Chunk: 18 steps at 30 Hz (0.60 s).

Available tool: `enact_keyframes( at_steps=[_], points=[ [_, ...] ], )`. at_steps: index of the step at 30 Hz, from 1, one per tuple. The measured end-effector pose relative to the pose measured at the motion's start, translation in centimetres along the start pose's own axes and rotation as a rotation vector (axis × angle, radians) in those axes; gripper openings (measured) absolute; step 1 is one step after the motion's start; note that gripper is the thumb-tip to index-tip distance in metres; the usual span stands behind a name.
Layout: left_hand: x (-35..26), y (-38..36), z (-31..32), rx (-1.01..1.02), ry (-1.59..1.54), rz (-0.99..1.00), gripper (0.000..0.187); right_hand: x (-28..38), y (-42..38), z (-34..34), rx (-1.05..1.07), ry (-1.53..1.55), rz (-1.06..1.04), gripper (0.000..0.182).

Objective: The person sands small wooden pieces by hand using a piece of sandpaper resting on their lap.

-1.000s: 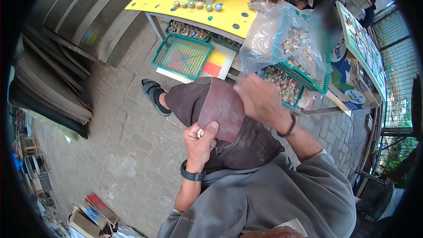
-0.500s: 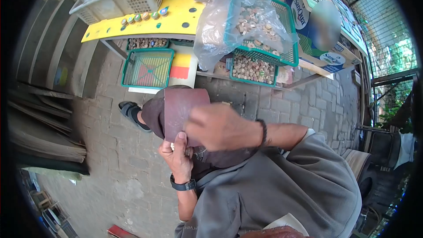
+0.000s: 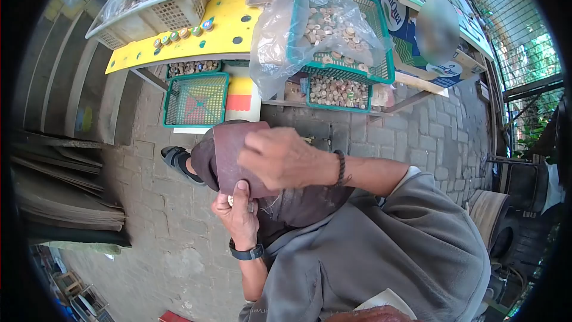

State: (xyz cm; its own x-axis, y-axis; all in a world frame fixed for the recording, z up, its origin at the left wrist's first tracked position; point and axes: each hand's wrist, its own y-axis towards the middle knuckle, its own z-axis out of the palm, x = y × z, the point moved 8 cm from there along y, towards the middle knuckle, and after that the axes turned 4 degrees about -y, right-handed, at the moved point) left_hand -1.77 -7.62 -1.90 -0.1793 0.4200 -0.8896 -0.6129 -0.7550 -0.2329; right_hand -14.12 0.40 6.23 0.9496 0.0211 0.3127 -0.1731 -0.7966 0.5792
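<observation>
A reddish-brown sheet of sandpaper (image 3: 227, 158) lies over my raised knee. My left hand (image 3: 239, 220) pinches its near edge, thumb on top. Small pale pieces (image 3: 231, 201) show among the fingers of that hand, partly covered. Over the sheet, my right hand (image 3: 285, 158) is closed with its fingers curled down against the surface. Whatever those fingers hold, if anything, is hidden beneath them.
A yellow table (image 3: 179, 39) ahead bears a white crate (image 3: 161, 15), a row of small painted discs (image 3: 183, 33) and a green basket (image 3: 342, 71) of wooden rings under plastic. Below are a basket of round pieces (image 3: 339, 94) and another green basket (image 3: 195, 100). Boards (image 3: 65, 197) stand at left.
My right hand has shifted slightly left and up over the sandpaper. My left hand keeps its pinch on the near edge. The view has shifted a little.
</observation>
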Motion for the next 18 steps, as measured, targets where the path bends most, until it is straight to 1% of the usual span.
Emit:
enact_keyframes(
  at_steps=[1, 3, 4, 5, 7, 8, 9, 11, 12, 13, 15, 17, 18],
  points=[
    [0.1, 0.0, -0.1, 0.007, -0.010, 0.005, 0.017, -1.1, 0.2, 0.1, 0.000, 0.004, -0.003, 0.014],
    [0.0, 0.1, -0.1, 0.028, -0.025, 0.015, 0.016, -4.2, 0.7, -0.4, -0.029, -0.173, 0.126, 0.013],
    [0.1, 0.1, -0.3, 0.031, -0.041, 0.008, 0.016, -4.5, 0.4, -0.7, -0.036, -0.153, 0.135, 0.013],
    [0.4, 0.0, -0.5, 0.021, -0.061, -0.004, 0.017, -3.5, 0.7, -1.2, -0.026, -0.152, 0.129, 0.013],
    [0.8, -0.5, -0.9, -0.003, -0.052, -0.021, 0.017, 1.7, 0.2, -1.8, -0.023, 0.045, -0.015, 0.013],
    [0.7, 0.0, -0.7, -0.003, -0.057, -0.002, 0.018, 2.8, -0.2, -0.7, -0.029, 0.053, -0.060, 0.013],
    [0.6, 0.1, -0.7, -0.004, -0.056, -0.001, 0.018, 2.6, -0.3, -0.5, -0.030, 0.054, -0.061, 0.013],
    [0.5, 0.2, -0.6, 0.022, -0.021, -0.004, 0.018, 0.9, 0.1, -0.3, 0.007, 0.023, 0.003, 0.013],
    [0.4, -0.1, -0.8, 0.018, -0.020, -0.006, 0.018, 0.2, 0.5, -0.7, -0.042, 0.034, -0.004, 0.013],
    [0.3, 0.0, -0.6, 0.035, -0.030, 0.005, 0.019, -0.9, 0.8, -0.8, -0.042, 0.029, -0.010, 0.013],
    [0.2, 0.0, -0.3, 0.052, -0.050, 0.016, 0.019, -3.7, 1.0, -1.1, -0.034, -0.170, 0.152, 0.012],
    [0.3, -0.1, -0.6, -0.007, -0.053, -0.007, 0.022, -2.5, 0.6, -1.5, -0.041, -0.139, 0.150, 0.011],
    [0.4, -0.5, -0.8, -0.018, -0.049, -0.023, 0.022, 0.5, 0.4, -1.5, -0.012, -0.037, 0.053, 0.011]
  ],
)
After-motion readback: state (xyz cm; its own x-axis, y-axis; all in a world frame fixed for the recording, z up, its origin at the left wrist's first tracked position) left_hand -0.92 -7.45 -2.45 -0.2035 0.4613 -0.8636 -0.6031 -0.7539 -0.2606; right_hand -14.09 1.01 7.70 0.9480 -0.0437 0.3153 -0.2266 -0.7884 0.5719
